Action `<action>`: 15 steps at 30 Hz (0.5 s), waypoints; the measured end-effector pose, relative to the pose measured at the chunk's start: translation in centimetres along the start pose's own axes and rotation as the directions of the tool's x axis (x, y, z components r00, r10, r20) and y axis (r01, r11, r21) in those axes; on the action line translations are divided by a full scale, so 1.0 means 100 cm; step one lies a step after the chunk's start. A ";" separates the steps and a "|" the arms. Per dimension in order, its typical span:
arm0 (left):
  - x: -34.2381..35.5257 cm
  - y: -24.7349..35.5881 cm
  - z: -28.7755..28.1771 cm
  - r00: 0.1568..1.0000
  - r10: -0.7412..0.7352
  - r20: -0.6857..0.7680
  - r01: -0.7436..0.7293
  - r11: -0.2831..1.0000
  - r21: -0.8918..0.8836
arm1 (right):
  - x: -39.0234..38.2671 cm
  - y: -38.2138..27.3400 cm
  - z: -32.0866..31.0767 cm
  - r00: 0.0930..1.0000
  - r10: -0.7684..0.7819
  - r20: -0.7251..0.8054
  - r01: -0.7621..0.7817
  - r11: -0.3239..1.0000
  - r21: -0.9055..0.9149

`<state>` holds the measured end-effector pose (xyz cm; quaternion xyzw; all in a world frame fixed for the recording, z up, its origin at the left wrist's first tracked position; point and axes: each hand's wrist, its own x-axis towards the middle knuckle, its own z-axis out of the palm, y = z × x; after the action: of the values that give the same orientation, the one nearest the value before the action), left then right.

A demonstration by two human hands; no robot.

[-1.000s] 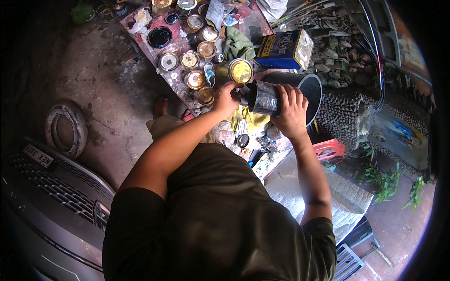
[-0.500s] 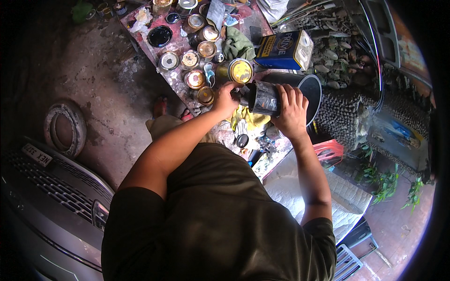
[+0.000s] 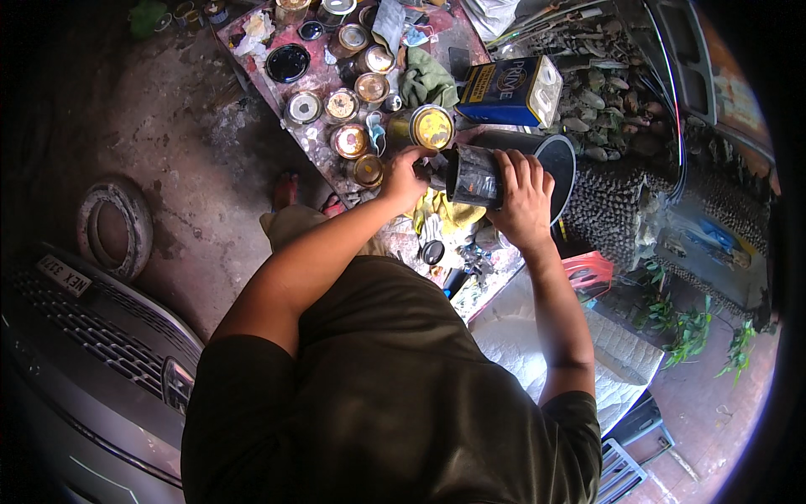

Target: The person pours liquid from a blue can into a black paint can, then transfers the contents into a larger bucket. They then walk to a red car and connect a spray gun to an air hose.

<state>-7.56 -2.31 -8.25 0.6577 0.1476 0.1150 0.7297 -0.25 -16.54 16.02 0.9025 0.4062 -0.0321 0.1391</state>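
A dark cylindrical cup [image 3: 475,177] with pale smears is held on its side above the table. My right hand [image 3: 522,195] is wrapped over the cup's right end. At its left end, the fingers of my left hand [image 3: 405,181] close round a small dark part, whose kind I cannot make out. Just behind the cup stands a round tin of yellow paint [image 3: 432,128]. A yellow cloth [image 3: 453,216] lies beneath the hands, and a large black bucket [image 3: 557,164] is beside my right hand.
Several paint tins and jars crowd the stained table [image 3: 323,151]. A blue and yellow rectangular can [image 3: 508,91] stands at its far right, near a green rag [image 3: 426,77]. On the left are a tire [image 3: 116,228] and a car front [image 3: 101,323]. A red plastic item [image 3: 588,273] sits at right.
Both hands keep their hold on the cup and its dark part, with hardly any movement. The whole view has shifted very slightly.
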 end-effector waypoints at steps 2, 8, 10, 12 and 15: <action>0.000 0.003 0.000 1.000 -0.026 -0.015 0.025 0.999 -0.024 | 0.000 0.000 -0.001 1.000 -0.006 0.006 0.006 1.000 -0.003; 0.001 -0.003 0.002 0.999 -0.019 -0.028 0.018 0.999 -0.036 | 0.002 -0.002 -0.008 1.000 -0.020 0.016 0.021 1.000 -0.023; 0.000 0.000 0.001 0.999 -0.030 -0.018 0.029 0.999 -0.045 | 0.002 -0.002 -0.009 1.000 -0.021 0.015 0.021 0.999 -0.026; 0.000 0.002 0.001 1.000 -0.029 -0.009 0.028 0.999 -0.029 | 0.002 -0.003 -0.010 1.000 -0.026 0.010 0.026 0.999 -0.029; 0.000 0.001 0.002 1.000 -0.011 -0.006 0.011 1.000 0.024 | 0.003 -0.003 -0.012 0.999 -0.043 0.006 0.043 0.999 -0.034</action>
<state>-7.51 -2.46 -8.10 0.6654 0.1547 0.1112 0.7217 -0.33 -15.82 17.03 0.8910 0.4256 -0.0307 0.1549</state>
